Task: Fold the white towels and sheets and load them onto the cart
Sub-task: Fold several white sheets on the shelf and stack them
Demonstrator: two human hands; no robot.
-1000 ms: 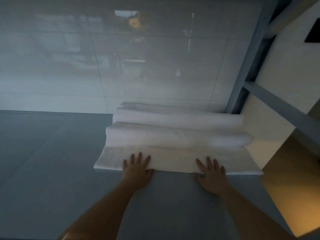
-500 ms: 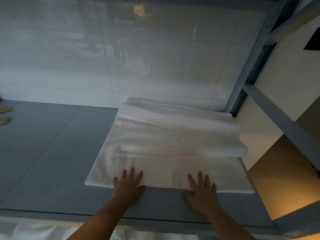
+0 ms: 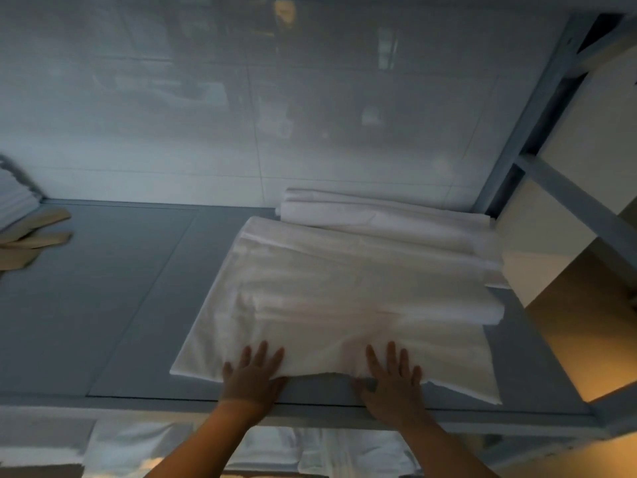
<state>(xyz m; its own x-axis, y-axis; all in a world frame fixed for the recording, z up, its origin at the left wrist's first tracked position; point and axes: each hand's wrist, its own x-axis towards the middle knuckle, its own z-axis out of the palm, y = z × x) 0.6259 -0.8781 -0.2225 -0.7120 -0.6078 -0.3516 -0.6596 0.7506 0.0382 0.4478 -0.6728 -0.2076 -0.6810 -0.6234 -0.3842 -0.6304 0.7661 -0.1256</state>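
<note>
Head view: left hand (image 3: 253, 377) and right hand (image 3: 393, 381), each grip flat and wide open, press the near edge of the folded white cloth sheet (image 3: 337, 305) onto the grey shelf (image 3: 103, 305).

Matt white cloth sheet (image 3: 331, 298) on a smooth grey shelf (image 3: 103, 288); glossy tiled wall (image 3: 241, 115).

Both forearms are bare up to the picture's lower edge, with no sleeves showing, and the left hand (image 3: 253, 377) and right hand (image 3: 393, 382) wear no gloves.
</note>
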